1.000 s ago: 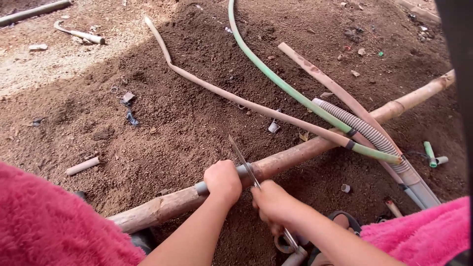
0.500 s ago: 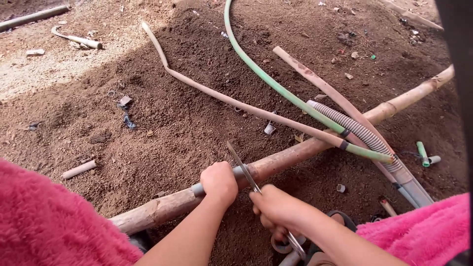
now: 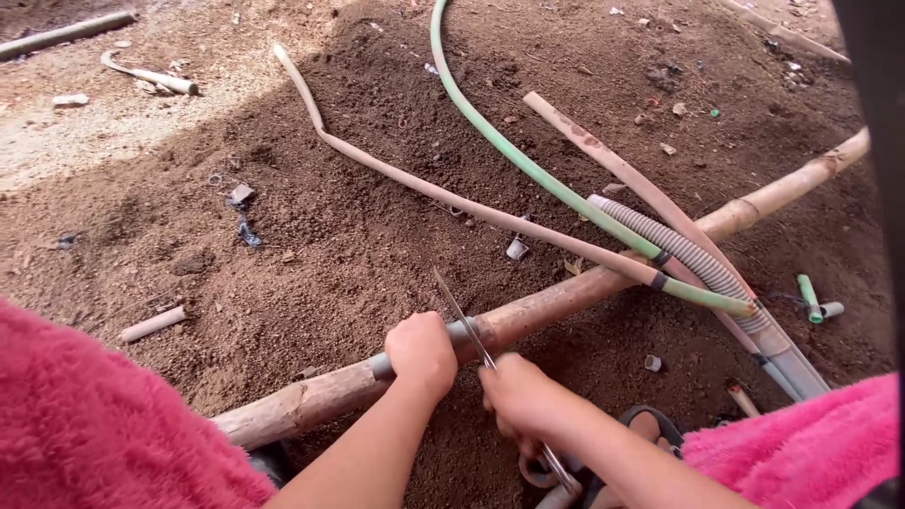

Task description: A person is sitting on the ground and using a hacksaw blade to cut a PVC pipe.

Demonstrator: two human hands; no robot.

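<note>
My left hand (image 3: 421,351) grips a short grey pipe piece (image 3: 459,333) lying on a long bamboo pole (image 3: 566,297) that crosses the dirt. My right hand (image 3: 517,394) is closed on the handle of a thin saw blade (image 3: 459,317), which rests across the grey pipe just right of my left hand and points away from me. The blade's handle end (image 3: 558,468) pokes out below my right wrist. Both forearms come in from the bottom, between pink fuzzy fabric (image 3: 85,424) on either side.
Brown soil covers the ground. A green hose (image 3: 528,165), a tan bent tube (image 3: 424,188), a grey corrugated hose (image 3: 679,250) and a flat tan strip (image 3: 613,165) cross the pole at right. Short pipe offcuts (image 3: 154,323) lie scattered about. A dark sandal (image 3: 650,424) sits near my right arm.
My right hand has shifted slightly forward with the saw blade across the grey pipe; my left hand keeps its hold. The view has barely moved.
</note>
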